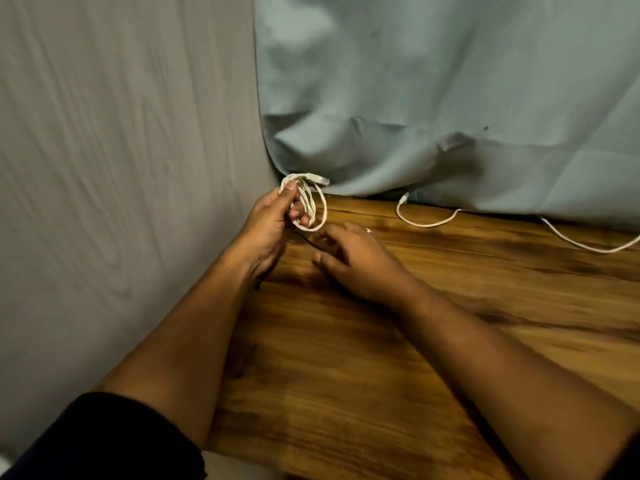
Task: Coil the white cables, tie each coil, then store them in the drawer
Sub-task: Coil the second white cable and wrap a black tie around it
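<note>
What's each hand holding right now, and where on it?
Left hand grips the coiled white cable by one side of the loops, fingers threaded through. Right hand holds nothing visible.

1. Bench (pixel 381 358): brown wood with heavy dark grain streaks. A seam runs across it near the back.
2. Grey cloth (pixel 121 150): hangs at left, wrinkled, and drops past the bench's left edge.
3. Blue cloth (pixel 450 81): hangs behind, its hem bunched on the bench's back edge. Small dark spot (pixel 486 128) toward the right.
</note>
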Available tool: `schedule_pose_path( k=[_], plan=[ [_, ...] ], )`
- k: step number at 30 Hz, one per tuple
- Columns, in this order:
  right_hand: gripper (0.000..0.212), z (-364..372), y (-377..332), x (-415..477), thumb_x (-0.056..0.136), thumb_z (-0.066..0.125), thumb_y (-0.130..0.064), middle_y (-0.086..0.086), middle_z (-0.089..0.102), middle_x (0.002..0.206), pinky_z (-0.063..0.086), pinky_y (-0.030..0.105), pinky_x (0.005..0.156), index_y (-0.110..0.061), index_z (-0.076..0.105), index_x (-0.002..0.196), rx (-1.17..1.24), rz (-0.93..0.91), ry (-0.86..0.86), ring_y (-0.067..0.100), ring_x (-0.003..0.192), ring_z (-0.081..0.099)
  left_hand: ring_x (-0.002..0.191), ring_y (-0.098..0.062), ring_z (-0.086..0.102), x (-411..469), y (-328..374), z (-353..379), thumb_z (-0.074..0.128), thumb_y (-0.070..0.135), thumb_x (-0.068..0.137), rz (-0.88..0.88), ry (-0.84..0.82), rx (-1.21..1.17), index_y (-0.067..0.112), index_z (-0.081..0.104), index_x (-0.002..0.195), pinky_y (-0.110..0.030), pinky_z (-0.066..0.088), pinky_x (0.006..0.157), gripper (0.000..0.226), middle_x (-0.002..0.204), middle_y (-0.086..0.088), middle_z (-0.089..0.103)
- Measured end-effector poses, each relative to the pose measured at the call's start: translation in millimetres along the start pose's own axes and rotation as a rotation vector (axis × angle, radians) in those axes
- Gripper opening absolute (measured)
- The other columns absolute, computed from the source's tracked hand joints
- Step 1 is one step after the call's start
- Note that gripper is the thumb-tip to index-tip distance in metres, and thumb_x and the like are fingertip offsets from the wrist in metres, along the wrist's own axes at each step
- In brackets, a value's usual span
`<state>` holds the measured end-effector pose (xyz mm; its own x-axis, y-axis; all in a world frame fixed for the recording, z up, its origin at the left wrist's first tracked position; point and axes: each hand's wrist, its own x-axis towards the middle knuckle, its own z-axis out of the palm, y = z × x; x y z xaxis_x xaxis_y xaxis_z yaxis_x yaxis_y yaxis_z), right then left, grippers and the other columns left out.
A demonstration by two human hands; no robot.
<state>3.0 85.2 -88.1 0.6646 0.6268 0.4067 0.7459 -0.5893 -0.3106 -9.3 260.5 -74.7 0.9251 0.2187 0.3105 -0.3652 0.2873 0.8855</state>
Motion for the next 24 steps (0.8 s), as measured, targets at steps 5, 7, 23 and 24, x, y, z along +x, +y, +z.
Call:
schedule_pose_path(
  k=[5, 7, 23, 24],
  plan=[
    [0.035, 15.8, 1.2, 17.2, 0.105, 0.048, -0.036, 0.000, 0.060, 0.133, 0.044, 0.043, 0.102, -0.025, 0.064, 0.134, -0.192, -0.064, -0.122, 0.022, 0.121, 0.052, 0.058, -0.017, 0.047, 8.1, -6.3, -9.6, 0.045, 0.024, 0.110, -0.026, 0.099, -0.024, 0.014, 0.058, 0.084, -0.028, 0.044, 0.063, 0.031, 0.058, 0.002, 0.043],
    [0.030, 13.2, 5.8, 14.8, 0.106, 0.047, -0.033, -0.001, 0.064, 0.125, 0.044, 0.041, 0.100, -0.023, 0.068, 0.125, -0.218, -0.071, -0.107, 0.021, 0.115, 0.055, 0.058, -0.017, 0.047, 8.6, -8.8, -13.3, 0.046, 0.025, 0.110, -0.036, 0.103, 0.005, 0.014, 0.057, 0.084, -0.028, 0.045, 0.064, 0.030, 0.057, 0.003, 0.044],
    [0.039, -42.9, 58.9, -47.2, 0.095, 0.046, -0.059, -0.001, 0.058, 0.097, 0.051, 0.037, 0.072, -0.026, 0.064, 0.087, -0.323, 0.087, 0.102, 0.023, 0.090, 0.059, 0.058, -0.016, 0.049, 11.4, -7.7, -9.4, 0.047, 0.027, 0.109, -0.083, 0.117, -0.021, 0.014, 0.057, 0.084, -0.028, 0.046, 0.064, 0.030, 0.058, 0.003, 0.046],
    [0.035, -40.5, 53.4, -42.3, 0.096, 0.049, -0.056, 0.000, 0.058, 0.101, 0.050, 0.037, 0.075, -0.025, 0.064, 0.092, -0.325, 0.067, 0.094, 0.024, 0.095, 0.058, 0.058, -0.016, 0.049, 10.8, -7.4, -9.1, 0.048, 0.028, 0.109, -0.085, 0.118, -0.020, 0.014, 0.057, 0.085, -0.027, 0.047, 0.064, 0.029, 0.058, 0.002, 0.046]
  ],
)
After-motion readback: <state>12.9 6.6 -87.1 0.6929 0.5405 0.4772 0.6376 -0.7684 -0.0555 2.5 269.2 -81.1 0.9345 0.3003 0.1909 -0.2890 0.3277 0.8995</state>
